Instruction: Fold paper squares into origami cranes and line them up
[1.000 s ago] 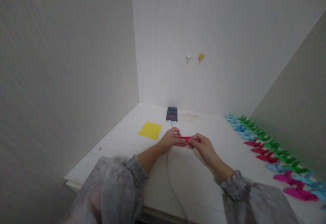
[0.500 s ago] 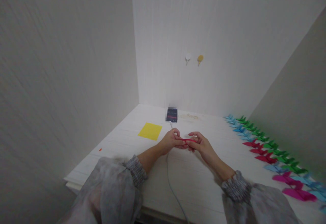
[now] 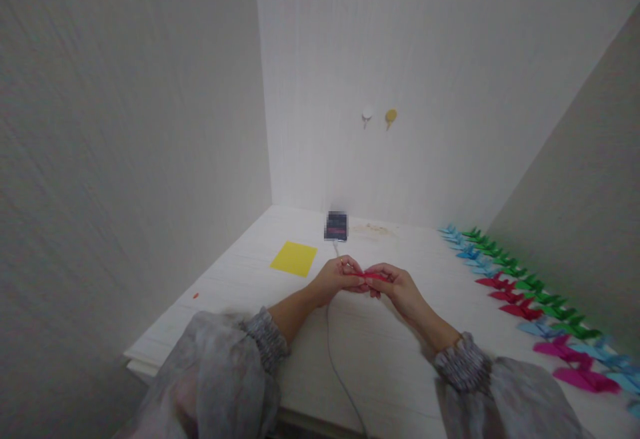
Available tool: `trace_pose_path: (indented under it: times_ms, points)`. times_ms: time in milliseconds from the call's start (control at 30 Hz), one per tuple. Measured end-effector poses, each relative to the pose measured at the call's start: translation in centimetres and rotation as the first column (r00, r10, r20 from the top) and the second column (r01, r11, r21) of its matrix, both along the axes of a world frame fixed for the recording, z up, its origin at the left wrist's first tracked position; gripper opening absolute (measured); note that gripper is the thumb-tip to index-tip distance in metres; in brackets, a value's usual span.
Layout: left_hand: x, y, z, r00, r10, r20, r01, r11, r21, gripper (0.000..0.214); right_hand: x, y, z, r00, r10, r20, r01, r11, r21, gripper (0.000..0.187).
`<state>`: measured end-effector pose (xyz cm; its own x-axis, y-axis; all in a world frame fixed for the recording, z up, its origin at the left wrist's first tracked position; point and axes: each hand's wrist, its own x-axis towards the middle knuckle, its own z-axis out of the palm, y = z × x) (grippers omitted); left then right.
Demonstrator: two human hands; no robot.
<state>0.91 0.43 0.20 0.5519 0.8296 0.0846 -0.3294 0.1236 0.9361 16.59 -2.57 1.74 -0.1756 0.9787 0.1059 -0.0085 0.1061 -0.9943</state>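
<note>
One red paper sits pinched between the left hand and right hand.

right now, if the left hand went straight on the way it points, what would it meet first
Probably the right hand: the left hand points across toward it, and both pinch the same red folded paper. Depth makes it unclear whether the two hands touch.
</note>
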Motion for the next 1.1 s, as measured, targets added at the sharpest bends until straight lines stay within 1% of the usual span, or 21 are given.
trace_pose_path:
  times_ms: [200,400,567,667,767,833,967,1100]
  points:
    - [-0.08,-0.27,0.37,0.998,0.065,-0.007,-0.065,0.998,0.003,0.031,0.27,0.22,-0.46,1.000,-0.015,0.009,0.015,0.999,0.044,0.023]
    - [0.00,0.01,0.03,0.997,0.071,-0.002,-0.071,0.997,0.001,0.032,0.20,0.08,-0.62,0.999,-0.039,0.029,0.037,0.997,0.074,0.025]
    - [0.01,0.30,-0.28,0.998,0.064,-0.016,-0.063,0.998,0.029,0.034,-0.25,0.06,-0.71,1.000,0.002,0.015,-0.003,0.999,0.039,0.025]
    - [-0.02,0.33,-0.34,0.997,0.055,-0.046,-0.052,0.997,0.052,0.042,-0.49,0.03,-0.70,0.997,0.001,0.080,-0.003,1.000,0.021,0.024]
    - [0.00,0.25,-0.30,0.997,0.036,-0.066,-0.031,0.997,0.073,0.045,-0.62,-0.13,-0.53,0.993,-0.018,0.118,0.015,1.000,0.028,0.023]
    - [0.03,0.19,-0.24,0.997,0.035,-0.066,-0.029,0.996,0.085,0.046,-0.66,-0.26,-0.36,0.993,-0.027,0.111,0.025,1.000,0.018,0.022]
    - [-0.02,0.26,-0.23,0.997,0.035,-0.063,-0.029,0.995,0.095,0.047,-0.62,-0.29,-0.19,0.996,-0.037,0.077,0.041,0.998,-0.043,0.022]
    - [-0.16,0.48,-0.35,0.997,0.041,-0.060,-0.036,0.996,0.081,0.046,-0.54,0.03,-0.63,0.998,-0.030,0.061,0.035,0.996,-0.083,0.026]
